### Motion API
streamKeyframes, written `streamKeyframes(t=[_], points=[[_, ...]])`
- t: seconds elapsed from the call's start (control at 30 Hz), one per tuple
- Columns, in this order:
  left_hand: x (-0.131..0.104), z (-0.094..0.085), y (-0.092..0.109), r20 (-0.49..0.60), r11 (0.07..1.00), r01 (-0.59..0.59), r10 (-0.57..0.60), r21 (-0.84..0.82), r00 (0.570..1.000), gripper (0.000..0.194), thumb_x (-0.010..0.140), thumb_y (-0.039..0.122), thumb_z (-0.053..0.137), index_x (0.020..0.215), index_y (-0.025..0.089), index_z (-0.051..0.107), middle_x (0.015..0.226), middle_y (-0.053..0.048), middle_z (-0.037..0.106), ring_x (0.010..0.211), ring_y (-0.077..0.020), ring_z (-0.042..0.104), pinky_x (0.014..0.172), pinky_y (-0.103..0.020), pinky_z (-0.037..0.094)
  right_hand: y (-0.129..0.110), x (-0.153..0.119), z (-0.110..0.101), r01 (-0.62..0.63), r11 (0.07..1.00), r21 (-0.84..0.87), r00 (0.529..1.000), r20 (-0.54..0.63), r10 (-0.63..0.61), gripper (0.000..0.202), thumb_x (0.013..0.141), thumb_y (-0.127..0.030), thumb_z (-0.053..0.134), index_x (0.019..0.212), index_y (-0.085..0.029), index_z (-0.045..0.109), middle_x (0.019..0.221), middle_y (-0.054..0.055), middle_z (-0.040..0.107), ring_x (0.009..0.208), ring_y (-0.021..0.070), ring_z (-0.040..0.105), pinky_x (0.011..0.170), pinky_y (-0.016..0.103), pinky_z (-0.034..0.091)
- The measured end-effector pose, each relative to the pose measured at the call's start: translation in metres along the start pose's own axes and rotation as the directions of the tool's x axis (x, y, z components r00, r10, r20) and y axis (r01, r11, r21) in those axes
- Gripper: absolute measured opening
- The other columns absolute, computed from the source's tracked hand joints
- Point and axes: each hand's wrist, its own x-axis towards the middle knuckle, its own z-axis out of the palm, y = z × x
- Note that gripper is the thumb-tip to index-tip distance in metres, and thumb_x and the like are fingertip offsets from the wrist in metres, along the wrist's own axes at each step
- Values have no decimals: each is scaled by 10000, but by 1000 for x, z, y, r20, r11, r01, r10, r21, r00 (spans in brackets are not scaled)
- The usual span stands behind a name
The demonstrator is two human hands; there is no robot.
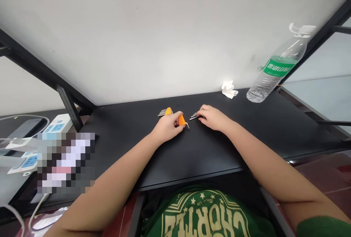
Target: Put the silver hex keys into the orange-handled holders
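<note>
My left hand is closed around an orange holder near the middle of the black table. Several metal hex keys stick out from the holder's far left end, and a short bent key shows at its right end. To the right, my right hand has its fingers pinched on several loose metal keys, whose ends point left toward the holder. A small gap separates the two hands. The fingers of my right hand partly hide the keys.
A large water bottle with a green label stands at the back right, beside a crumpled white tissue. On the left are a white power strip with cables and a blurred-out phone. Black metal frame bars rise at both sides.
</note>
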Motion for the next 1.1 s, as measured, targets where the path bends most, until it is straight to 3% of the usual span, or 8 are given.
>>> streamKeyframes(t=[0.13,0.23,0.47,0.67,1.1], points=[[1,-2,-5,21,999,9,-10,32,1000,358,879,378,661,1215,257,649,756,27,636,728,-198,629,700,-327,475,-8,0,-2,-24,995,-95,998,61,30,140,934,-129,609,811,-187,644,997,97,643,920,222,603,757,320,444],[2,-3,-8,17,999,-1,0,35,1000,378,876,359,656,1238,249,647,762,22,638,743,-203,633,716,-334,481,-17,-2,-5,-68,993,-94,992,102,78,166,867,-101,639,753,-197,566,936,76,634,790,183,567,647,303,374],[2,-1,-9,19,999,-18,18,34,1000,373,883,364,651,1241,258,641,750,29,632,714,-195,613,691,-329,461,-22,-4,-5,57,976,210,997,36,-66,122,916,-96,595,853,-201,595,894,15,628,790,144,549,707,265,400],[0,-1,-2,11,999,-46,46,-2,999,311,876,330,663,1180,267,649,759,34,639,709,-183,603,686,-319,453,-23,-4,0,158,968,196,986,25,-166,148,984,-129,560,904,-195,666,938,36,626,814,157,552,744,289,415],[-2,-3,1,-3,998,-19,19,-52,1000,365,877,384,678,1222,270,657,732,39,605,689,-181,588,705,-326,485,-20,-8,-9,181,958,221,983,-22,-180,194,1017,-152,549,949,-195,725,974,51,636,792,152,572,721,295,437]])
